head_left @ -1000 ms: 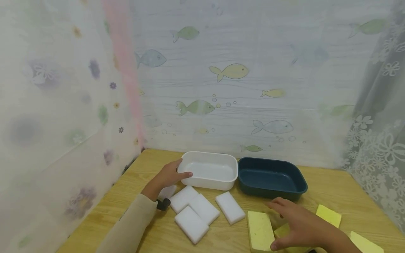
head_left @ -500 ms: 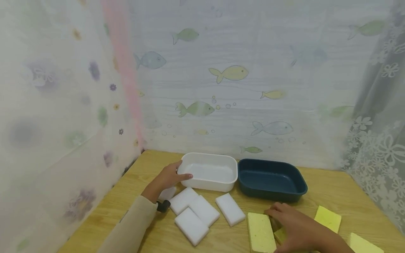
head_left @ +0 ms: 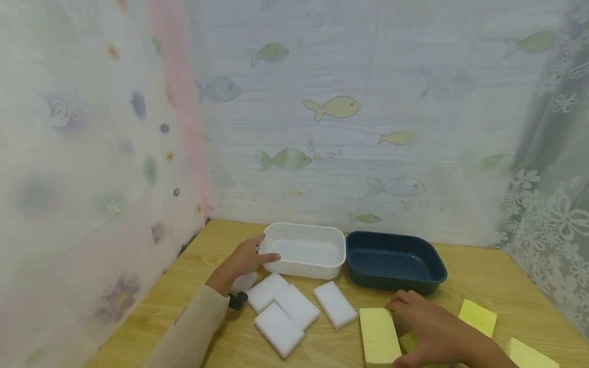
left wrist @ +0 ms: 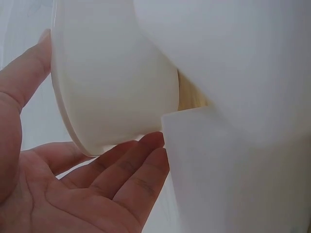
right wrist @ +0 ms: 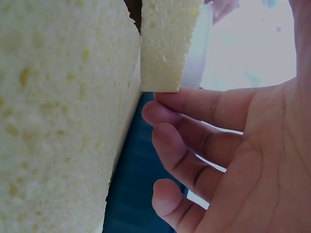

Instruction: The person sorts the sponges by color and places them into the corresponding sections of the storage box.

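1. White tub (head_left: 304,269) and dark blue tub (head_left: 395,282): side by side at the back of the table (head_left: 485,276); a shove on one would likely shift the other.
2. Left hand (head_left: 244,259): partly closed, gripping the white tub's left end. Uneven pressure could tip it.
3. Right hand (head_left: 434,327): fingers half-bent above a shaded sponge (head_left: 407,341); firm hold cannot be confirmed.
4. Yellow sponge (head_left: 379,335): just beside those fingers; crowding could drag it along.

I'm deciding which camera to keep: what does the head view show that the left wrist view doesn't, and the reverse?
Only the head view: the right hand, the dark blue tub and the yellow sponges.
Only the left wrist view: the palm side of the left hand.
Both: the left hand touching the white tub, and white sponges.
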`<state>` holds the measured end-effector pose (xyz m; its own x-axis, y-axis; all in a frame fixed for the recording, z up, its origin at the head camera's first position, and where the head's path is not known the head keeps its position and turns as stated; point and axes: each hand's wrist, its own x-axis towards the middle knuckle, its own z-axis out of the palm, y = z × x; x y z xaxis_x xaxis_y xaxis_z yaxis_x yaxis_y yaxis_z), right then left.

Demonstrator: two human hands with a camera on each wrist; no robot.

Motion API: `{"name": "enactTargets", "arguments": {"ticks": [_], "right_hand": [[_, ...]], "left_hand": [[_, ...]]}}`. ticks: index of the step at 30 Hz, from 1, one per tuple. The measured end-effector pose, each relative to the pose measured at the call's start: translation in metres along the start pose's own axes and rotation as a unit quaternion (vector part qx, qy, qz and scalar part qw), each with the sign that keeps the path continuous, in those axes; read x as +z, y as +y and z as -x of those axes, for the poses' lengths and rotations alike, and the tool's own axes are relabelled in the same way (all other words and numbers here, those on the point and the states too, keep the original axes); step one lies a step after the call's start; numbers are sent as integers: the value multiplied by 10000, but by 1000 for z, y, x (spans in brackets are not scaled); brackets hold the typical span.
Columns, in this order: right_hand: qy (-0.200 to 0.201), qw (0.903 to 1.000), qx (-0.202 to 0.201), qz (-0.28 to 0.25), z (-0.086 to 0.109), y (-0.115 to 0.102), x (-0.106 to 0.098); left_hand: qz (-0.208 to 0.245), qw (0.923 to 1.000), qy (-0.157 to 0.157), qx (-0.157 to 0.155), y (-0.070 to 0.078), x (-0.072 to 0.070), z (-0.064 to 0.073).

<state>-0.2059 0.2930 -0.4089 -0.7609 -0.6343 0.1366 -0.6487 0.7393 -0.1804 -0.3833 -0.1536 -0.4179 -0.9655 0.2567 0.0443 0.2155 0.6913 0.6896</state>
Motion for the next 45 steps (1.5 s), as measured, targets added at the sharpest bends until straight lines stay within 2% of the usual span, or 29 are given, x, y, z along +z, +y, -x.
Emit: {"name": "enactTargets", "arguments": {"ticks": [8,14,20,25,34,45], "right_hand": [[278,9995,96,60,0,-2,0],[554,9982,-68,215,-4,-3,0],[765,9969,-12,185,-8,-3,-1],[1040,9941,-12,316,-14,-4,-4],[1168,9908,65,686,-34,-5,-17],[1085,9907,227,784,-61,-1,-29]], "left_hand": [[30,10000,-25,-53,4,-2,-1],[54,10000,-11,-28,1,-1,0],[93,9999,41,-92,-4,0,5],[167,9998,58,-12,-3,1,4],[95,9999,9,-46,-1,-1,4],[159,9999,-20,-43,-1,1,2]]}}
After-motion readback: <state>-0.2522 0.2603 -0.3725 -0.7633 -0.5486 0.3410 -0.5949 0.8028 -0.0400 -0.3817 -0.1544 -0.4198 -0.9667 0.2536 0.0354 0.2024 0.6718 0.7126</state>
